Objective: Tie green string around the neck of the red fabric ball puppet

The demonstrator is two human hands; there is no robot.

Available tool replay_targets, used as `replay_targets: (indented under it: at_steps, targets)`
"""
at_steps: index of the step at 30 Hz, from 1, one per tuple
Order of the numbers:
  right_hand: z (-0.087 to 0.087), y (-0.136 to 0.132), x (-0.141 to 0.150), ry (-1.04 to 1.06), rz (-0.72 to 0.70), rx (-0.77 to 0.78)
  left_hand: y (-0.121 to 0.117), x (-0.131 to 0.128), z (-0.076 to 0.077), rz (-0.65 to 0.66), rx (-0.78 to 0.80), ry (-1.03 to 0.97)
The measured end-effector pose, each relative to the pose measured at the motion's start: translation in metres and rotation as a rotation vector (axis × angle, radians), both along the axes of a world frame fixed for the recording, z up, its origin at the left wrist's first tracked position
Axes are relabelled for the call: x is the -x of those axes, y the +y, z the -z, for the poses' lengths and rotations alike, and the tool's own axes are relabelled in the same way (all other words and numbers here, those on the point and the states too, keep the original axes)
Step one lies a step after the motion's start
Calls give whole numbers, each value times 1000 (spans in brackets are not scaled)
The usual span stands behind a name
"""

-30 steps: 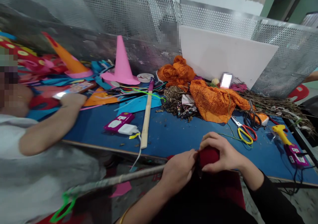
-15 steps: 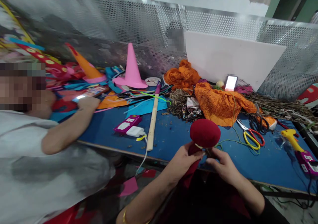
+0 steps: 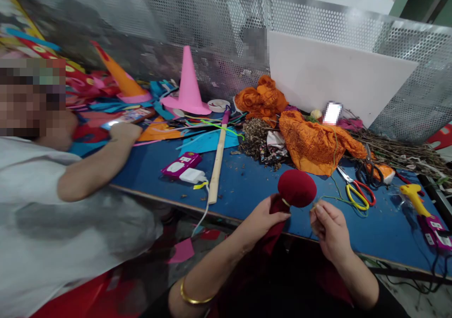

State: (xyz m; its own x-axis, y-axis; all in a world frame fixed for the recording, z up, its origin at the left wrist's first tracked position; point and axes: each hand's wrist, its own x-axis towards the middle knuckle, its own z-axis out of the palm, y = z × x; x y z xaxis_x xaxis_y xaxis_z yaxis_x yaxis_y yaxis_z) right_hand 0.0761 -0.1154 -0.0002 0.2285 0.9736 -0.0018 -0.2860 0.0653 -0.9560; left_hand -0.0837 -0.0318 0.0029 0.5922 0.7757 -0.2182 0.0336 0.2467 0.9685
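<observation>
My left hand [image 3: 263, 216] is closed round the gathered neck of a red cloth ball [image 3: 297, 188], holding it upright over the blue table's [image 3: 247, 186] front edge. My right hand [image 3: 326, 221] is just right of the ball, fingers pinched on a thin green string [image 3: 335, 198] that runs off towards the scissors. Red cloth hangs below my left hand.
Another person in a white shirt [image 3: 52, 214] sits at left, one arm on the table. A wooden stick [image 3: 217, 165], pink charger [image 3: 181, 165], pink cone [image 3: 189, 85], orange cloth [image 3: 314, 141], yellow-handled scissors [image 3: 355, 191], glue gun [image 3: 415, 198], twigs and white board lie beyond.
The red ball went from being cupped under my right hand to standing upright in my left. My right hand has drawn off to the right, pinching the string.
</observation>
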Motion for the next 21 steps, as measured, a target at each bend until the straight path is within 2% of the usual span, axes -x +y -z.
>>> replay_targets:
  at_steps: [4, 7, 9, 14, 18, 21]
  targets:
    - [5, -11, 5, -319, 42, -43, -3, 1, -1, -99, -19, -9]
    - [5, -13, 11, -429, 65, -90, -3, -3, 2, -130, -87, -9]
    - [1, -11, 12, -502, 20, -145, -1, -4, 6, -129, -174, 37]
    - [-23, -9, -7, -674, -236, -390, 7, 1, 11, -136, -436, 323]
    - [-43, -8, -26, -912, -186, -423, 6, 7, 3, -67, -567, 610]
    - [-54, 2, -32, -1042, -183, -480, -1, 7, -3, 21, -672, 723]
